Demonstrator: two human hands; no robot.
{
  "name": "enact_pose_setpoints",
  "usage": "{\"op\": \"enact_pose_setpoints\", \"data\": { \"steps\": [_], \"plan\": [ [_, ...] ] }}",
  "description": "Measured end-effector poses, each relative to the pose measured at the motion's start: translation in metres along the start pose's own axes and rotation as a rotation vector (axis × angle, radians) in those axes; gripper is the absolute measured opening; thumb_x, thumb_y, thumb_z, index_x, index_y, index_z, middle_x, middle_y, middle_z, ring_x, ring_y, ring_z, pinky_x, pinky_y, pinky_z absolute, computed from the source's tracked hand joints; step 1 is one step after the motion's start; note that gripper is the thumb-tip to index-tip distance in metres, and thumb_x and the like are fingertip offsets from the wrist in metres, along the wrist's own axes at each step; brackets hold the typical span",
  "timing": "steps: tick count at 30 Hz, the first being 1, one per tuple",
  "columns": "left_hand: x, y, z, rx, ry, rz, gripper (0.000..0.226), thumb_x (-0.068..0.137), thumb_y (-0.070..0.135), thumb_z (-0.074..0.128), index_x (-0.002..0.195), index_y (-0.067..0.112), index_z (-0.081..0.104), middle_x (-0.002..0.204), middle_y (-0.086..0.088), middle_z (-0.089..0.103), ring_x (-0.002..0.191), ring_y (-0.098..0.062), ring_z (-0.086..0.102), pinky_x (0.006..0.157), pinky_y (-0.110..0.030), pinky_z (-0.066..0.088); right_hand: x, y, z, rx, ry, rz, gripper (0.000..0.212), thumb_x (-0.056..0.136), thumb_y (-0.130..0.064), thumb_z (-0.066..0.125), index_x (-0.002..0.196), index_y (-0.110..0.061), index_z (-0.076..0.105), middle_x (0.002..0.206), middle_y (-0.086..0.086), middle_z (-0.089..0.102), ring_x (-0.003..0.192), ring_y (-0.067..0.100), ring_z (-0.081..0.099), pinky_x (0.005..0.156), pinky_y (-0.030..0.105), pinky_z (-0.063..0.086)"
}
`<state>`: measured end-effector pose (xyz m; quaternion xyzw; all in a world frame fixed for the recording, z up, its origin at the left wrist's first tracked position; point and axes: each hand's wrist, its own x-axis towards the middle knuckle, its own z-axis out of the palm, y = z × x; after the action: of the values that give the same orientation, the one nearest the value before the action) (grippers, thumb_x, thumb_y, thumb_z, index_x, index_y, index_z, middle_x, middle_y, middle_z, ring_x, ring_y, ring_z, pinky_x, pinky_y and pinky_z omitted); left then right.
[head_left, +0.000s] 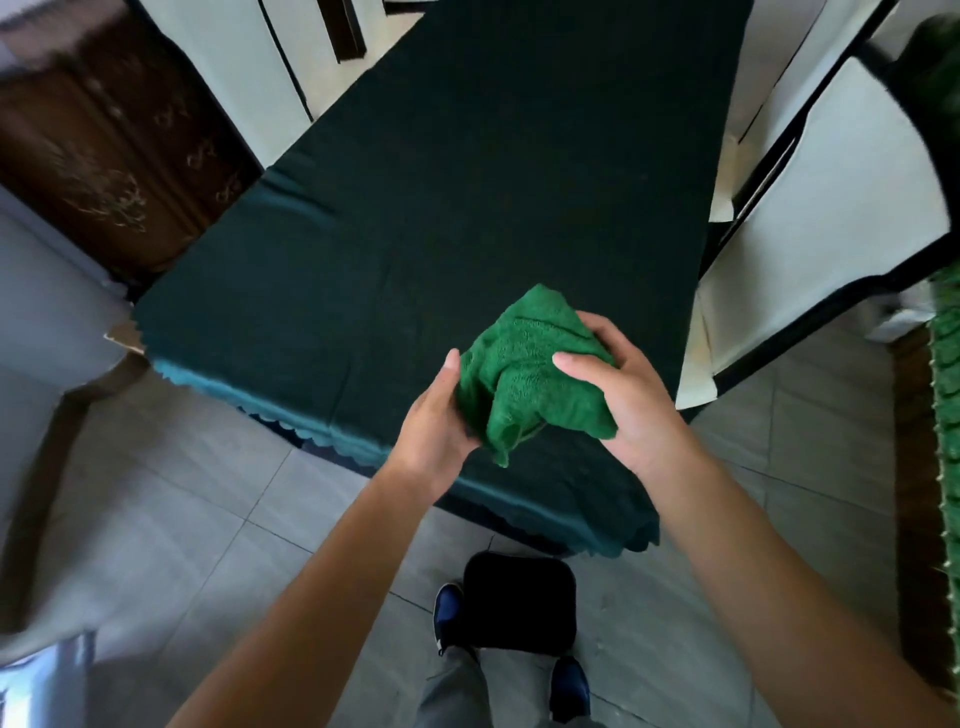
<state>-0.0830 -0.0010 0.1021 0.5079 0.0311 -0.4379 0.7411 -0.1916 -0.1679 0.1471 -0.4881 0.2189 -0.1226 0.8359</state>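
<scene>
Towel: we hold a green towel (530, 374) bunched up in the air over the near end of the table (467, 182). It does not rest on the table, and one corner hangs down toward the near edge.
Left hand: our left hand (436, 415) grips the towel's left side. The thumb lies up along the edge and the fingers are tucked under the cloth, out of sight.
Right hand: our right hand (623, 384) clasps the right side, with the thumb pressed across the front and the fingers curled round the far side.
Table: a dark green tablecloth covers it, and its scalloped hem hangs over the near edge.
Around us: white-covered chairs (831, 208) stand on the right and a dark wooden cabinet (104, 145) on the left. A black stool (519, 603) sits on the tiled floor by our shoes (447, 608).
Done so far: we judge only the pick-up is done. The towel is in both hands but crumpled, with no clean fold or flat face showing.
Left to do: the towel has yet to be opened out, squared up and set down. Finding its corners looks like the next step.
</scene>
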Motion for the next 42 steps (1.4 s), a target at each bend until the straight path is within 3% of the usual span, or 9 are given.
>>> {"op": "enact_pose_setpoints", "data": {
  "steps": [7, 11, 18, 22, 26, 30, 33, 36, 42],
  "plan": [
    [-0.063, -0.033, 0.042, 0.039, 0.130, 0.161, 0.027, 0.101, 0.017, 0.063, 0.124, 0.004, 0.069, 0.122, -0.019, 0.073, 0.116, -0.037, 0.070, 0.095, -0.048, 0.059, -0.062, -0.002, -0.046, 0.141, 0.048, -0.009, 0.038, 0.082, -0.014, 0.073, 0.119, -0.013, 0.064, 0.109, 0.009, 0.075, 0.100, 0.030, 0.075, 0.080, 0.046, 0.063],
    [-0.095, -0.054, 0.058, 0.084, 0.159, 0.185, 0.025, 0.102, 0.018, 0.060, 0.121, 0.004, 0.070, 0.119, -0.017, 0.075, 0.110, -0.031, 0.073, 0.090, -0.045, 0.061, -0.092, 0.004, -0.069, 0.175, 0.094, 0.018, 0.024, 0.083, -0.014, 0.072, 0.107, -0.017, 0.068, 0.101, 0.005, 0.077, 0.095, 0.027, 0.076, 0.074, 0.044, 0.063],
    [-0.129, -0.094, 0.046, 0.175, 0.248, 0.174, 0.029, 0.101, 0.027, 0.062, 0.112, 0.002, 0.071, 0.113, -0.018, 0.076, 0.109, -0.035, 0.072, 0.100, -0.053, 0.056, -0.130, 0.013, -0.065, 0.180, 0.090, -0.023, 0.042, 0.098, -0.007, 0.062, 0.135, -0.028, 0.066, 0.130, 0.004, 0.073, 0.117, 0.022, 0.072, 0.092, 0.041, 0.061],
    [-0.143, -0.114, 0.019, 0.263, 0.306, 0.120, 0.029, 0.100, 0.031, 0.065, 0.108, 0.005, 0.073, 0.112, -0.013, 0.077, 0.115, -0.035, 0.069, 0.108, -0.056, 0.049, -0.146, 0.030, -0.041, 0.111, 0.069, 0.013, 0.030, 0.099, -0.011, 0.063, 0.123, -0.024, 0.073, 0.120, 0.004, 0.076, 0.111, 0.022, 0.073, 0.083, 0.039, 0.062],
    [-0.165, -0.122, -0.017, 0.515, 0.330, 0.224, 0.034, 0.095, 0.040, 0.068, 0.127, 0.047, 0.064, 0.135, -0.008, 0.065, 0.129, -0.020, 0.059, 0.115, -0.047, 0.044, -0.160, 0.052, -0.012, 0.031, 0.082, 0.031, 0.026, 0.090, -0.018, 0.070, 0.116, -0.022, 0.075, 0.119, 0.006, 0.076, 0.112, 0.025, 0.072, 0.089, 0.044, 0.061],
    [-0.200, -0.112, -0.038, 0.688, 0.205, 0.451, 0.065, 0.093, 0.055, 0.065, 0.152, 0.045, 0.040, 0.158, 0.016, 0.043, 0.148, -0.004, 0.037, 0.122, -0.045, 0.034, -0.181, 0.074, 0.022, -0.060, 0.110, -0.007, 0.022, 0.094, -0.013, 0.070, 0.115, -0.020, 0.075, 0.116, 0.005, 0.077, 0.109, 0.022, 0.074, 0.093, 0.043, 0.060],
    [-0.222, -0.109, -0.041, 0.711, 0.075, 0.508, 0.079, 0.088, 0.063, 0.068, 0.155, 0.039, 0.033, 0.159, 0.011, 0.044, 0.149, -0.015, 0.040, 0.119, -0.052, 0.038, -0.202, 0.085, 0.047, -0.098, 0.122, -0.056, 0.023, 0.094, -0.014, 0.072, 0.116, -0.019, 0.075, 0.117, 0.007, 0.077, 0.112, 0.025, 0.073, 0.096, 0.045, 0.060],
    [-0.240, -0.115, -0.054, 0.584, -0.017, 0.435, 0.088, 0.087, 0.054, 0.074, 0.158, 0.025, 0.032, 0.144, 0.000, 0.061, 0.135, -0.024, 0.058, 0.109, -0.049, 0.050, -0.221, 0.092, 0.065, -0.066, 0.129, -0.072, 0.031, 0.085, -0.023, 0.077, 0.116, -0.020, 0.074, 0.118, 0.008, 0.076, 0.111, 0.027, 0.073, 0.094, 0.046, 0.061],
    [-0.267, -0.129, -0.071, 0.706, 0.000, 0.354, 0.073, 0.092, 0.038, 0.073, 0.156, 0.025, 0.040, 0.112, -0.004, 0.071, 0.105, -0.010, 0.071, 0.089, -0.030, 0.059, -0.253, 0.114, 0.054, -0.188, 0.213, -0.102, 0.030, 0.085, -0.018, 0.084, 0.113, -0.028, 0.075, 0.117, -0.001, 0.076, 0.111, 0.020, 0.072, 0.094, 0.045, 0.061]
  ]
}}
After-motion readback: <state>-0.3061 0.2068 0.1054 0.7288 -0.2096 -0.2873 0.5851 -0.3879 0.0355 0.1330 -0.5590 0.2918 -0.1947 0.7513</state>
